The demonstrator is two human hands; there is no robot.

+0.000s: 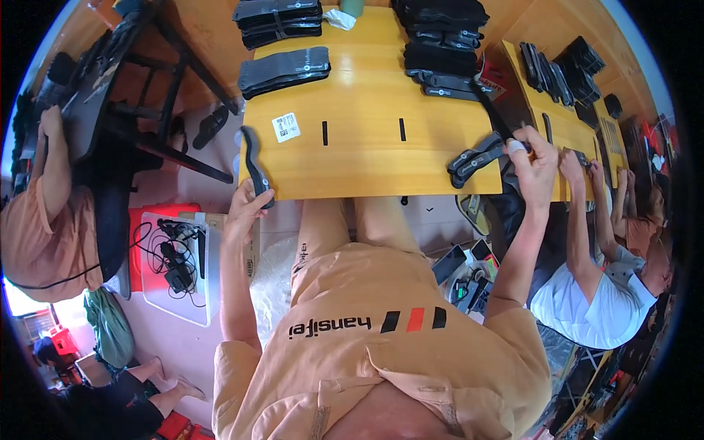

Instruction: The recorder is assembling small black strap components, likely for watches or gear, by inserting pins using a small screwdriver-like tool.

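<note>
Shirt (345,293), 1 black strip (254,163) in left hand (244,213)

the left hand (246,209) covers part of its strip (251,150); the top edge crops the green thing (353,7); the legs (324,226) vanish beneath the table (359,165); the sticker (287,127) bears unreadably small print.

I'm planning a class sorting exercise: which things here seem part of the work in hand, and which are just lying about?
Apparently in the work:
- dark curved piece, in the left hand
- black strip, in the right hand
- black stacks

Apparently lying about:
- sandal
- plastic tub with cables
</note>
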